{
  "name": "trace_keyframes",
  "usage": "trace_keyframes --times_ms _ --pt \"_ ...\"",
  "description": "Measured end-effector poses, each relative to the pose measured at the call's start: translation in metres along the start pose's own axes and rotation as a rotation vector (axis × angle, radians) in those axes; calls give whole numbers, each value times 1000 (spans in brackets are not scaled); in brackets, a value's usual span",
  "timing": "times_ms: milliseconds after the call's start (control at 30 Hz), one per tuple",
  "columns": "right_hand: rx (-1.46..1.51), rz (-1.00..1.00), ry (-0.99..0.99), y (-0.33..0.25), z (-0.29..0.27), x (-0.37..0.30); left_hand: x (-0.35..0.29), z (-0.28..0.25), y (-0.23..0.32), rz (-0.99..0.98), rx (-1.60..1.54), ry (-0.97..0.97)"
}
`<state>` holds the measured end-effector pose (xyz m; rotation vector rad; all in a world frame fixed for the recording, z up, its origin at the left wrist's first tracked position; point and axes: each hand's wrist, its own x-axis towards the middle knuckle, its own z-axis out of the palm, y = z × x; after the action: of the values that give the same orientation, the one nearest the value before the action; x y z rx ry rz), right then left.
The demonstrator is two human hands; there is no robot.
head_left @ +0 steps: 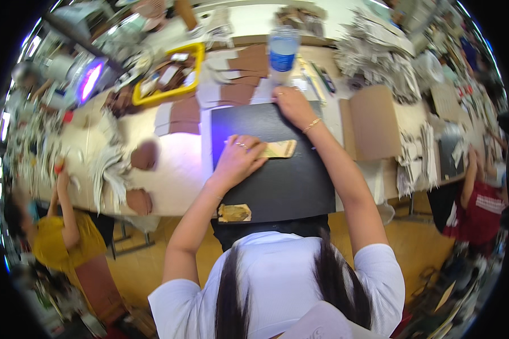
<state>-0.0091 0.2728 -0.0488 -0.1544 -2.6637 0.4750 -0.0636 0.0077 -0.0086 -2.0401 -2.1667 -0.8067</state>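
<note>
A dark flat board (pixel 283 195) lies on the table in front of me. My left hand (pixel 240 163) rests on it, palm down with fingers stretched out, pressing at the left end of a pale yellow flat piece (pixel 283 149) that looks like a pattern template. The rest of that piece shows to the right of the fingers. Beyond it my right hand (pixel 294 106) reaches to the board's far edge, beside the blue-labelled bottle (pixel 283 52). Its fingers are curled together; whatever they may hold is hidden. A worn tan patch (pixel 234 213) sits at the board's near left corner.
Brown and white cut pieces (pixel 178 116) lie in rows left of the board. A yellow basket (pixel 199 56) holds scraps. Pens (pixel 326 80) lie beyond the board, a brown cardboard sheet (pixel 373 123) to its right. Stacked pale pieces (pixel 379 51) fill the far right. Co-workers sit on both sides.
</note>
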Motion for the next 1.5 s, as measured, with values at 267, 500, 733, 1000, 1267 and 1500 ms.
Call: trace_keyframes --times_ms 267,500,733,1000,1267,1500 --pt "-350 -200 283 -4 22 1 23 7 -31 4 170 128" --pt "-296 -166 332 -9 8 -5 35 17 -50 21 212 167" --pt "-198 -184 468 -7 -17 -41 30 31 -48 -10 133 102" --pt "-27 -65 733 -48 -165 -139 28 28 -46 -83 156 147" --pt "-1013 1140 318 77 -288 -272 28 40 -50 -309 330 130" --pt "-690 1402 45 99 -290 -273 28 34 -50 -329 313 156"
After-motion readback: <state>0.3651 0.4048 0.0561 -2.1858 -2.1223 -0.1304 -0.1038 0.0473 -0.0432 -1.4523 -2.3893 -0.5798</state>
